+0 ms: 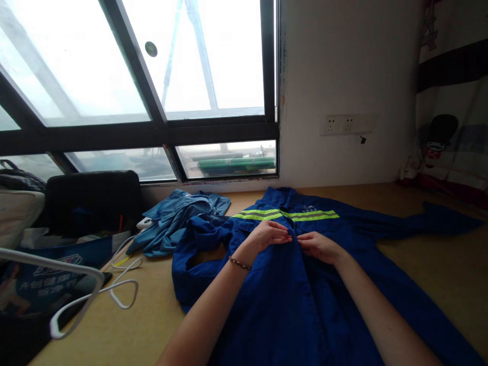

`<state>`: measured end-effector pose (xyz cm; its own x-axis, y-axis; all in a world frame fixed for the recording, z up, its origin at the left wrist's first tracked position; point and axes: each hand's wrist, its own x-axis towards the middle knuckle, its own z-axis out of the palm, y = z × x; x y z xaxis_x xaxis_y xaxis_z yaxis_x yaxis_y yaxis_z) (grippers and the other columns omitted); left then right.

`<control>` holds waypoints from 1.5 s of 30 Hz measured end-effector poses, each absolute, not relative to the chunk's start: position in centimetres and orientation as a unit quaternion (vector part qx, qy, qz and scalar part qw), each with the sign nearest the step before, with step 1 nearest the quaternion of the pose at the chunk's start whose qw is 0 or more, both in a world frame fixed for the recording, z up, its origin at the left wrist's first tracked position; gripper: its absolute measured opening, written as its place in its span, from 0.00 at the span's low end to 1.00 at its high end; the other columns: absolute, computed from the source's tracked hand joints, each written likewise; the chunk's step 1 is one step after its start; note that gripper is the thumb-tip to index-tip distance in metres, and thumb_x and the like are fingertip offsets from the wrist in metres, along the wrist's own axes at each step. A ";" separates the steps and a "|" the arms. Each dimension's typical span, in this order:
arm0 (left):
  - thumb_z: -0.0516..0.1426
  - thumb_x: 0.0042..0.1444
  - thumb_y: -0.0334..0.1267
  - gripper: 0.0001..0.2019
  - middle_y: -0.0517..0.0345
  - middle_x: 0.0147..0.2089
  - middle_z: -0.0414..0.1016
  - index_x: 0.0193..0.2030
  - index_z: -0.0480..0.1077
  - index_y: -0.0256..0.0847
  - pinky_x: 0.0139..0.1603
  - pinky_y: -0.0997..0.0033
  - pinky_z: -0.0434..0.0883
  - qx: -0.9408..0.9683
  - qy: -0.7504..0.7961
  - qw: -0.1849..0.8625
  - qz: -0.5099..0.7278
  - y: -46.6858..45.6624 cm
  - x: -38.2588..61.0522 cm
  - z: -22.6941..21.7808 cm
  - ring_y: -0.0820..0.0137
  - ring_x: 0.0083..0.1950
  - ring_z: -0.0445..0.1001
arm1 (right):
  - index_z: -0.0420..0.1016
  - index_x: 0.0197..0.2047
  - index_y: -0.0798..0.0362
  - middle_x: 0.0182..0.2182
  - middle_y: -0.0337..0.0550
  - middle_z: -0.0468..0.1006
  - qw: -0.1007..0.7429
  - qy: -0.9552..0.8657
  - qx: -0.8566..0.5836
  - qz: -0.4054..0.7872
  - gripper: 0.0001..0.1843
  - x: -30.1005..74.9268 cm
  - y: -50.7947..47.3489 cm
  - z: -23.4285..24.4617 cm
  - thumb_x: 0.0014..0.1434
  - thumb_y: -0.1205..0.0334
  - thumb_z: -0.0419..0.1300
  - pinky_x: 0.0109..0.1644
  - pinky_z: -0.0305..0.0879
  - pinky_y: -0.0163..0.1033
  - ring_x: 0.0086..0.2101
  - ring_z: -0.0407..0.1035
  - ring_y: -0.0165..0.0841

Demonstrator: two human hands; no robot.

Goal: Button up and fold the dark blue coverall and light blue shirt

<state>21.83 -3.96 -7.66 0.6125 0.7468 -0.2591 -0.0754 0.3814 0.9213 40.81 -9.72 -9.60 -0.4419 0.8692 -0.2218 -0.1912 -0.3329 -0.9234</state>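
A dark blue work jacket (305, 300) with a yellow-green reflective stripe (285, 214) lies spread face up on the wooden table (125, 325). My left hand (271, 234), with a beaded bracelet on the wrist, pinches the front edge of the jacket at chest height. My right hand (318, 246) pinches the opposite front edge, fingertips almost touching the left ones. Both hands are closed on the fabric along the centre opening.
A lighter blue garment (179, 218) lies crumpled at the left of the jacket. White hangers (95, 292) and a black chair back (91, 201) are at the left. A wall with sockets (343, 124), a window and a curtain (453, 101) stand behind.
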 end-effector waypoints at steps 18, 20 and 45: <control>0.61 0.38 0.26 0.08 0.51 0.24 0.74 0.28 0.69 0.30 0.32 0.72 0.73 0.516 0.434 0.684 0.280 -4.9 22.5 -7.3 0.66 0.29 0.75 | 0.77 0.34 0.55 0.30 0.41 0.76 0.519 -0.509 -0.414 0.548 0.14 40.1 -9.2 -9.7 0.42 0.59 0.63 0.35 0.62 0.34 0.30 0.68 0.30; 0.61 0.39 0.26 0.07 0.52 0.23 0.74 0.28 0.69 0.30 0.30 0.73 0.73 0.522 0.445 0.675 0.271 -4.9 22.5 -7.3 0.66 0.29 0.75 | 0.77 0.34 0.55 0.30 0.40 0.75 0.518 -0.518 -0.411 0.542 0.13 40.1 -9.3 -9.7 0.42 0.59 0.63 0.35 0.62 0.34 0.30 0.67 0.30; 0.62 0.37 0.27 0.07 0.53 0.22 0.74 0.25 0.69 0.30 0.33 0.69 0.73 0.574 0.403 0.668 0.249 -4.4 22.6 -8.6 0.69 0.26 0.74 | 0.76 0.27 0.56 0.28 0.42 0.75 0.477 -0.652 -0.486 0.332 0.08 40.2 -8.0 -11.5 0.45 0.62 0.58 0.36 0.64 0.36 0.31 0.69 0.33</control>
